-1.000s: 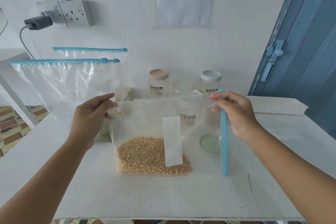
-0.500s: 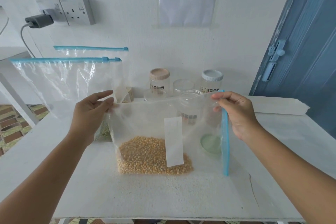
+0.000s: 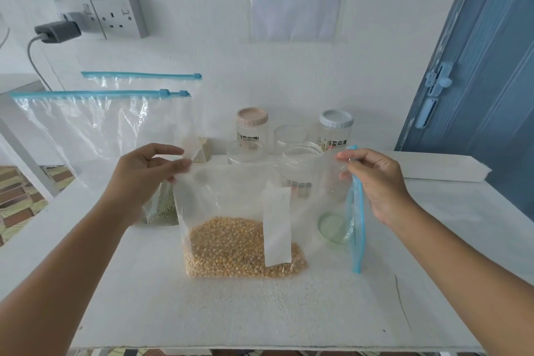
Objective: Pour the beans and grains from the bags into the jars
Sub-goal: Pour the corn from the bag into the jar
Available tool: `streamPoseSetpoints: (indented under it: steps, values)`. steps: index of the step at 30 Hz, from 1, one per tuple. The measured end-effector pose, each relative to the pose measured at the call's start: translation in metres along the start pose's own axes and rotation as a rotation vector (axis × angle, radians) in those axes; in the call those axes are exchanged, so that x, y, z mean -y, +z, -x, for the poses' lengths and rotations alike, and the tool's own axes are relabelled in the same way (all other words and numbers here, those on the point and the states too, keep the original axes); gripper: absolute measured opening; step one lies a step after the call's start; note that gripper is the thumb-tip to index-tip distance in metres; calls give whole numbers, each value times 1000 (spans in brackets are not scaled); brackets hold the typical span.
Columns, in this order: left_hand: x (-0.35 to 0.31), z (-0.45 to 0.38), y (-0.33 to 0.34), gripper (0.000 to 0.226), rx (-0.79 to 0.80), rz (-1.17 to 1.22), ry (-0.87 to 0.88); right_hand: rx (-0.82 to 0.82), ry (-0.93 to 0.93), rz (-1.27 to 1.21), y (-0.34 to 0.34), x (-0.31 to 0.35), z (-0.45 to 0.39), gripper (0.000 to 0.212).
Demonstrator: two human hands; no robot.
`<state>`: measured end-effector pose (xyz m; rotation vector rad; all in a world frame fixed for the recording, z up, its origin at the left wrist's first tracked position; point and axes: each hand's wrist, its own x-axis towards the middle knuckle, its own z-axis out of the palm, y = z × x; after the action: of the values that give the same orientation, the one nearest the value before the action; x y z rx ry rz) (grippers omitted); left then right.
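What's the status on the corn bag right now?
Left hand and right hand pinch the bag corners. Corn in the bottom, zip edge hanging right. Open jar behind, nothing poured.

Two bare forearms entered from lower frame corners, no sleeves seen, left hand (image 3: 144, 173) unadorned, right hand (image 3: 378, 182) wore thin ring on one finger.

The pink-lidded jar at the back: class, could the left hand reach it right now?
Probably not directly. The left hand pinches one top corner of the corn bag, whose raised plastic stands in front of the pink-lidded jar. Letting go of that grip and reaching over the bag would likely free the way.
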<state>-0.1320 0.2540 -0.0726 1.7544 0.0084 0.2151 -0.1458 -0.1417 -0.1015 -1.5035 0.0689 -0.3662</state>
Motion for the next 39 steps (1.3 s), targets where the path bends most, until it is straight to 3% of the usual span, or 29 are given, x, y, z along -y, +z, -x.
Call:
streamPoseSetpoints:
  steps: [5, 9, 12, 17, 21, 24, 27, 31, 35, 37, 39]
  values:
    - [8, 0, 0, 22, 31, -8, 5, 3, -1, -5, 1, -1, -3, 31]
    - [2, 6, 4, 46, 145, -22, 26, -3, 3, 3, 1, -4, -5, 30]
    - [3, 4, 4, 44, 60, 41, 39, -1, 8, 1, 2, -5, -7, 30]
    - [12, 0, -2, 26, 74, 194, -51, -8, 5, 1, 0, -7, -9, 30]
    - [12, -2, 1, 39, 49, 167, 19, 3, -2, 4, 1, -9, -11, 34]
    - [15, -3, 7, 28, -17, 135, 110, 7, -10, -2, 2, -9, -11, 35]
    - [21, 2, 7, 18, 123, 232, 50, 11, -12, -3, 0, -9, -10, 36]
    - [59, 20, -20, 61, 359, 312, 30, 62, 22, -17, -7, -9, -6, 38]
    - [80, 44, -11, 65, 573, 84, -45, 174, 82, -97, -16, -10, -1, 39]
    - [78, 46, 4, 71, 599, 59, -120, 234, 93, -93, -19, -11, 1, 32]
    - [73, 44, 18, 63, 503, 130, -149, 288, 101, -52, -22, -11, 4, 25]
